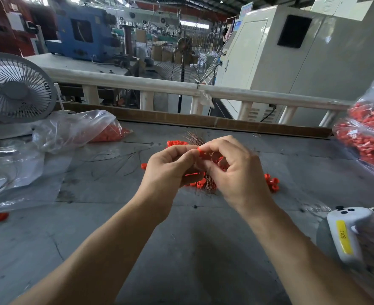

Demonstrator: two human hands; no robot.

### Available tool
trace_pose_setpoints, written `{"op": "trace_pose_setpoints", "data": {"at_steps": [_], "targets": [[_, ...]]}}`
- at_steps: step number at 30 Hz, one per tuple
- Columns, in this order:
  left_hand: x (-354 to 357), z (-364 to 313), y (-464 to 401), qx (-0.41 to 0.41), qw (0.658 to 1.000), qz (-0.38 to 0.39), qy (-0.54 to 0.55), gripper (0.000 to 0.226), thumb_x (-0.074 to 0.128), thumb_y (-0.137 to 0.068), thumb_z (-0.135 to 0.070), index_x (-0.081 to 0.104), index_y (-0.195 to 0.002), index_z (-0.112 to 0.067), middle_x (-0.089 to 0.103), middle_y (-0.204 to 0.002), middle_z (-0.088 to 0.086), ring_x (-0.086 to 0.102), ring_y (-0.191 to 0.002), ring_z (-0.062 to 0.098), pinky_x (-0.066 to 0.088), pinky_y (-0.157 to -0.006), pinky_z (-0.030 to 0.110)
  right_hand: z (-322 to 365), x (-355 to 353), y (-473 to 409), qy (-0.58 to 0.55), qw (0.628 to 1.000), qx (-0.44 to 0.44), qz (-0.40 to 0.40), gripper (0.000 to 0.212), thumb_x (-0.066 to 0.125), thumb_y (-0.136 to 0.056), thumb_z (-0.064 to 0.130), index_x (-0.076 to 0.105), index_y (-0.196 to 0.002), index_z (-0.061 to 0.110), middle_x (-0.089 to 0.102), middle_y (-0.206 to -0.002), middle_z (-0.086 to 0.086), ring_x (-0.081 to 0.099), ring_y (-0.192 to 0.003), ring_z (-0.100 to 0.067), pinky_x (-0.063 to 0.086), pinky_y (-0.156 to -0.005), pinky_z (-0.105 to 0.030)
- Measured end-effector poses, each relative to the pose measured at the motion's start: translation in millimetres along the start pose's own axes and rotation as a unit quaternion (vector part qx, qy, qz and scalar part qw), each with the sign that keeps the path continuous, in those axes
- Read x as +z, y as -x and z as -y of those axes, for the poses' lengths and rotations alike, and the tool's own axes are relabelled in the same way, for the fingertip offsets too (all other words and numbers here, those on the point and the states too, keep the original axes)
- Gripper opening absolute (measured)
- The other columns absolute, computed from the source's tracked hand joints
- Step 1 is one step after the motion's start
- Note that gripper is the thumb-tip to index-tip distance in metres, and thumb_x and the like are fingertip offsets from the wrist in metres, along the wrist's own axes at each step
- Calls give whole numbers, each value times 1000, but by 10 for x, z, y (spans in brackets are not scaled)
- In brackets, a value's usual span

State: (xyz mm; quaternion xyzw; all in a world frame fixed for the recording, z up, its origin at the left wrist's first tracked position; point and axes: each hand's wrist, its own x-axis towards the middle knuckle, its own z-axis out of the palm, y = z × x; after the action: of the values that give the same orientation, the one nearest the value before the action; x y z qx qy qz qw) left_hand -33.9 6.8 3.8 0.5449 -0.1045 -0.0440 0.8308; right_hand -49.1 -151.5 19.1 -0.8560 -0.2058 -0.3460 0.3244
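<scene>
Both hands meet at the centre of the frame, raised a little above the grey table (203,249), fingertips together on one small red cap (200,150). From the left side of the frame, the left hand (170,168) pinches the cap between thumb and forefinger, with the other fingers curled under. The right hand (236,170) closes on the same cap from the other side, knuckles up and fingers bent. The cap thus sits right at the point where the two hands touch, at their upper edge. A few thin strands of copper wire (195,137) show in the gap just below the cap, and more of the wire fans out on the table behind and beneath the hands; whether either hand also grips a strand cannot be told. Loose red pieces (273,183) lie scattered on the table around and under the hands, and a single one (0,216) lies well apart at the lower left. A clear plastic bag (76,128) holding more red pieces lies at the middle left, beside a small grey fan (16,89). A fuller bag (366,139) sits at the right edge. A white controller (344,232) with a yellow label rests at the lower right. A pale railing (159,84) runs across behind the table.
</scene>
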Motion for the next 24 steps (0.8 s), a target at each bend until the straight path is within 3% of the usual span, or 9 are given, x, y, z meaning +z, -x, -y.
{"op": "trace_pose_setpoints", "data": {"at_steps": [2,5,9,12,16,20,24], "targets": [[8,1,-6,-26,999,-7,27,17,66,-97,-15,74,-106,-3,74,-98,21,70,-87,27,62,-77,35,37,48,7,36,999,3,-2,18,82,-86,22,74,-101,16,67,-98,6,63,-95,-17,52,-80,-34],[15,-4,-15,-50,997,-5,50,29,64,-98,-15,68,-118,5,69,-106,26,66,-91,30,61,-80,36,94,109,10,95,995,2,-24,17,80,-85,22,70,-98,18,66,-96,7,61,-94,-17,46,-77,-26],[20,-9,-13,-79,994,5,72,37,61,-99,-14,61,-127,10,62,-102,19,63,-88,26,59,-72,31,120,148,16,138,989,-1,-46,11,75,-87,13,68,-94,20,65,-94,8,59,-93,-15,34,-71,-19],[26,-18,-15,-93,993,15,76,35,61,-99,-15,62,-122,11,58,-100,18,61,-87,25,58,-73,30,114,152,25,141,989,-5,-53,9,73,-88,12,69,-92,19,66,-93,8,59,-92,-16,37,-70,-21],[26,-28,-3,-101,991,29,80,18,61,-99,-15,64,-112,-3,58,-93,14,61,-77,20,57,-71,30,101,137,30,135,990,-2,-51,9,74,-87,12,71,-94,17,67,-93,7,60,-93,-17,43,-75,-24],[2,-31,-14,-94,993,17,74,16,61,-98,-12,66,-109,-1,61,-87,13,61,-80,22,58,-74,32,119,111,26,141,989,-10,-32,13,75,-86,10,70,-94,17,66,-95,6,60,-94,-17,47,-75,-28],[1,-18,-23,-101,992,-1,72,27,61,-98,-10,67,-117,7,58,-97,21,58,-89,30,58,-73,32,152,116,15,148,989,-3,-15,11,76,-85,15,70,-93,19,65,-93,7,61,-91,-18,45,-71,-28]]}}
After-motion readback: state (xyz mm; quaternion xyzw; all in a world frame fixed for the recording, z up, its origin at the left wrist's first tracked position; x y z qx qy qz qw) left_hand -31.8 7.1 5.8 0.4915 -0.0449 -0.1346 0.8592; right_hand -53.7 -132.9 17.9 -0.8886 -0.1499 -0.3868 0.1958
